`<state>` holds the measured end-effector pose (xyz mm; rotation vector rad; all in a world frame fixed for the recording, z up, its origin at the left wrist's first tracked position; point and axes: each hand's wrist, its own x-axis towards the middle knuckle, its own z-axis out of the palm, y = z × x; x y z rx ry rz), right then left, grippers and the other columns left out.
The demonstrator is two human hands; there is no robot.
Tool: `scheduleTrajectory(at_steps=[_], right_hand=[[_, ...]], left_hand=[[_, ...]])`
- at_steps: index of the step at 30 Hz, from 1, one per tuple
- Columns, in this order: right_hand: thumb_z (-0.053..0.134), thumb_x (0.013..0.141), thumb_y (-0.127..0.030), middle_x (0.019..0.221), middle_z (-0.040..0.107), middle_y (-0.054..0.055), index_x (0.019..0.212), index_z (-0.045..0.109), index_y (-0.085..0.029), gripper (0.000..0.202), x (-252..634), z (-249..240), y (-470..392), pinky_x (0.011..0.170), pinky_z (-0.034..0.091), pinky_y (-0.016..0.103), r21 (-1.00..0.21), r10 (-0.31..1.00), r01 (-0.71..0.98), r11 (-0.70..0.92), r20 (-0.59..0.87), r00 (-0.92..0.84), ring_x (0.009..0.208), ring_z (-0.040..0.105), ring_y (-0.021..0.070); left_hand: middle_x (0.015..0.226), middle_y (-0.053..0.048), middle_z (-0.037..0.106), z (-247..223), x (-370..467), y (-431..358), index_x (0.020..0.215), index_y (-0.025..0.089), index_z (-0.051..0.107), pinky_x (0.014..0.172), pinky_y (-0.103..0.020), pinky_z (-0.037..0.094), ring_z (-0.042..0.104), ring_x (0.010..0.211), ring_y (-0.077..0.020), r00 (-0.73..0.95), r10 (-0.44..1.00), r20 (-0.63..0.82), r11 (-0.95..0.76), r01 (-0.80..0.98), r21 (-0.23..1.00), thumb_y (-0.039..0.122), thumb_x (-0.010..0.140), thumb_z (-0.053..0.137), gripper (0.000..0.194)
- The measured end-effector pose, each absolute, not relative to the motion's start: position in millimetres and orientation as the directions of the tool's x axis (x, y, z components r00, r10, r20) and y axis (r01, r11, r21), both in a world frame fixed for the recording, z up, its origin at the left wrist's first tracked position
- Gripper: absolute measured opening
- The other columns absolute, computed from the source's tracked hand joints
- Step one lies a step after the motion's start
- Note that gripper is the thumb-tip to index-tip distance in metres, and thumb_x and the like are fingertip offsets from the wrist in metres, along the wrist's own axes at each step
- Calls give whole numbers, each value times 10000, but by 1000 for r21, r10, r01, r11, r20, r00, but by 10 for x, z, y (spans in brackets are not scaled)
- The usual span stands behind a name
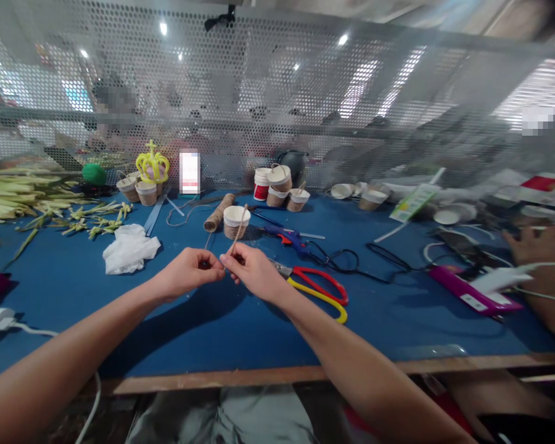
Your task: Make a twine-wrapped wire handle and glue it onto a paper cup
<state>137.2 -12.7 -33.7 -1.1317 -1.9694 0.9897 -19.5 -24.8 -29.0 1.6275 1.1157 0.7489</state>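
Both of my hands meet above the blue table, fingertips nearly touching. My right hand (250,266) pinches a thin piece of brown twine (239,231) that sticks up from its fingers. My left hand (193,269) has its fingertips pressed together near the twine's lower part, with a thin strand rising beside them. Just behind the hands stands a white cup wrapped in twine (236,223). A roll of brown twine (219,213) lies to the left of that cup. Scissors with red and yellow handles (321,290) rest right of my right hand.
A blue glue gun (289,239) with a black cable lies behind the scissors. White crumpled cloth (130,248) is at left. More cups (277,185) stand by the mesh partition. Another person's hand (539,250) is at right, near a purple power strip (472,293).
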Motion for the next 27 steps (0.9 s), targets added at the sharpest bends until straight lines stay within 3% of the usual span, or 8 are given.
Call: scheduleTrajectory(at_steps=[3, 9, 21, 24, 27], right_hand=[[462, 792, -330, 537, 479, -25, 658, 444, -164, 215, 1375, -329, -134, 453, 424, 223, -847, 897, 402, 348, 177, -405, 469, 471, 87], [461, 798, -311, 657, 528, 0, 732, 473, -157, 168, 1403, -277, -140, 485, 434, 207, -920, 810, 191, 342, 185, -557, 545, 478, 80], [480, 787, -328, 518, 470, -32, 653, 472, -150, 224, 1369, -281, -158, 443, 332, 208, -783, 893, 487, 386, 186, -409, 465, 430, 79], [500, 772, -333, 520, 471, -31, 632, 467, -149, 233, 1364, -285, -158, 436, 332, 207, -795, 899, 478, 373, 183, -397, 460, 426, 76], [492, 772, -343, 588, 502, -16, 675, 467, -150, 218, 1376, -295, -141, 455, 385, 214, -879, 872, 333, 342, 164, -461, 488, 453, 79]], left_hand=[[476, 73, 379, -312, -183, -240, 592, 120, 503, 403, -180, 177, 256, 430, -32, 365, 930, -40, -84, 317, 945, 301, 648, 580, 204], [514, 55, 424, -322, -198, -230, 627, 115, 524, 397, -184, 177, 281, 416, -28, 442, 891, -105, 27, 179, 984, 304, 642, 596, 203], [489, 68, 372, -329, -162, -242, 587, 121, 494, 435, -192, 189, 266, 466, -48, 378, 926, 4, -142, 339, 930, 333, 646, 561, 230], [496, 65, 377, -343, -162, -238, 603, 114, 507, 436, -190, 189, 266, 469, -47, 382, 924, -13, -126, 338, 933, 316, 656, 554, 214], [514, 60, 399, -346, -178, -229, 631, 114, 516, 426, -189, 194, 275, 453, -41, 398, 915, -73, -47, 283, 958, 315, 659, 559, 208]])
